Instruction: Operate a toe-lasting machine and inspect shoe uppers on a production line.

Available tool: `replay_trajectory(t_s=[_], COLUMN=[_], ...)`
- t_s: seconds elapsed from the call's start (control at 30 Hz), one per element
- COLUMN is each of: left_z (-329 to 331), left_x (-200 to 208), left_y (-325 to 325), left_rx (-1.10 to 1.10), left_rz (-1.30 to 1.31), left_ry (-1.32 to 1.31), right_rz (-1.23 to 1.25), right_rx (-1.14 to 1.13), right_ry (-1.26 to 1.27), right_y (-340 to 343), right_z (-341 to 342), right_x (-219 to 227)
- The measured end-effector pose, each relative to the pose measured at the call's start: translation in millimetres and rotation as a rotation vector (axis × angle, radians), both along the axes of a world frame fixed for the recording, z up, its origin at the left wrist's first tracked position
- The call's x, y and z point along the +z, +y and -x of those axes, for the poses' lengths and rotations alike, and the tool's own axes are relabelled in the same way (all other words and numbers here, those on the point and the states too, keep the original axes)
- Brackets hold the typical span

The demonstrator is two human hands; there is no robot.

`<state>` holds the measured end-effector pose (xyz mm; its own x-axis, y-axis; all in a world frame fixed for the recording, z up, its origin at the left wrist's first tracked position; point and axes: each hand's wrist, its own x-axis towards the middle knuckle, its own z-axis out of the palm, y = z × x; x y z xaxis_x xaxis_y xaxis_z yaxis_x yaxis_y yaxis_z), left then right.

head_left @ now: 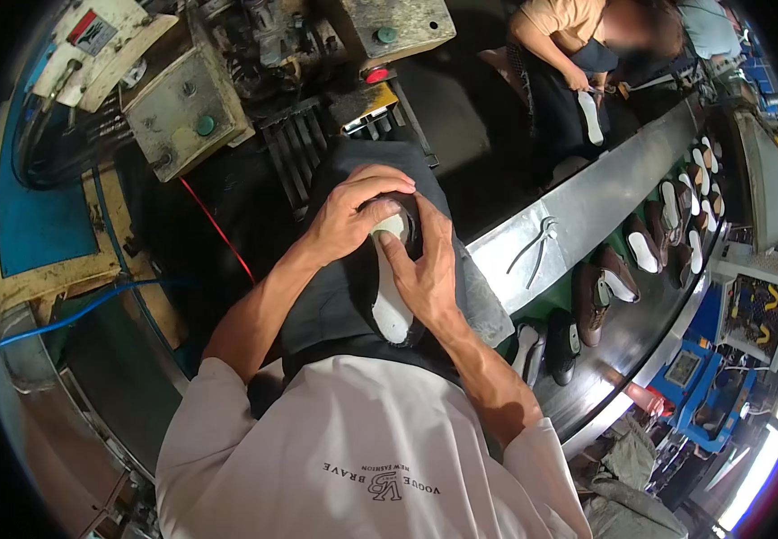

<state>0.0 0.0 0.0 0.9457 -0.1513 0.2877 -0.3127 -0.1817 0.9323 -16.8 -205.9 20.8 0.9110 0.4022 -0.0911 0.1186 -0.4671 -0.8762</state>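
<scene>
A dark shoe upper with a pale insole point(391, 301) lies bottom up across my lap. At its far end, my left hand point(353, 214) wraps over the dark edge, its thumb on the pale insole. My right hand point(425, 269) grips the same shoe from the right side, thumb pressed on the insole close to the other thumb. Both hands are closed around it. The shoe's near end shows uncovered, while the fingers hide much of its far end.
Pincers point(537, 247) lie on the metal ledge point(497, 260) to my right. Beyond it, several shoes point(591, 296) stand on a conveyor. Machine boxes with green buttons point(187, 121) stand ahead and left. A co-worker point(569, 54) handles another pale-soled shoe point(590, 117) at far right.
</scene>
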Motion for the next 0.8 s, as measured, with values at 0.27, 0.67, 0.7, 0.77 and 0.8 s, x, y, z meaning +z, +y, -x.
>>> replay_trajectory(t_s=[0.27,0.67,0.7,0.77,0.8], left_z=[-6.9,26.1,29.5,32.6,30.9], left_x=[11.8,-30.0,-26.7,-28.4,-24.0], left_y=[-16.8,-78.8,-81.9,-88.4,-88.4], left_rx=[-0.054,-0.105,-0.052,-0.022,0.013], left_rz=[0.045,1.022,0.888,0.771,0.643], left_ry=[-0.008,0.546,0.542,0.536,0.512], right_rz=[-0.388,-0.241,-0.236,-0.186,-0.152], right_rx=[-0.009,-0.054,-0.047,-0.068,-0.087], right_ry=[0.290,0.137,0.152,0.153,0.149], right_y=[-29.5,-61.1,-60.9,-61.8,-58.3], right_z=[-14.8,-25.5,-24.4,-19.1,-18.0], right_x=[0.3,-9.2,-11.1,-12.3,-12.8])
